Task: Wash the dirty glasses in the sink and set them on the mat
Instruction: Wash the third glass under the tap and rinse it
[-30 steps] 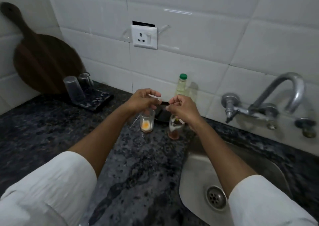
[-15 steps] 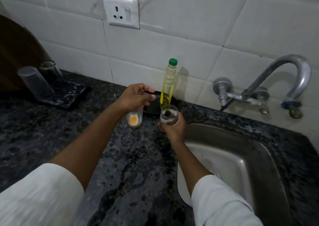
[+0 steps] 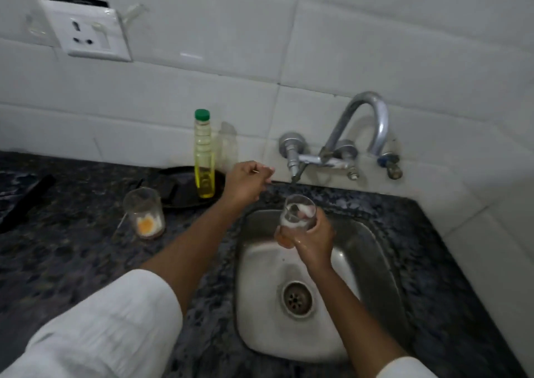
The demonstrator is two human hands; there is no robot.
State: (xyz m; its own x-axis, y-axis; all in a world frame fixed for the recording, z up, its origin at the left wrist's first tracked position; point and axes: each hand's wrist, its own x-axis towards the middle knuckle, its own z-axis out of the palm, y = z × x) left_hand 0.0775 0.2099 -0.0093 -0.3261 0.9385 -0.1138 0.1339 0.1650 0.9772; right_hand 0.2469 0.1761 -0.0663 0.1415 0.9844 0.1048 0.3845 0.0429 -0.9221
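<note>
The right hand (image 3: 313,237) grips a clear drinking glass (image 3: 299,214), fingers wrapped around it, now over the steel sink (image 3: 372,262) rather than the counter edge. The left hand (image 3: 245,182), fingers curled, has left the second, orange-stained glass (image 3: 144,213), which stays on the dark granite counter (image 3: 72,262).

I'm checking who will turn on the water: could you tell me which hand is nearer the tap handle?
Left. The left hand reaches beside the tap handle, just short of it; the right hand holds a glass below, over the sink.

The dark mat (image 3: 26,198) is cut off at the left edge.
</note>
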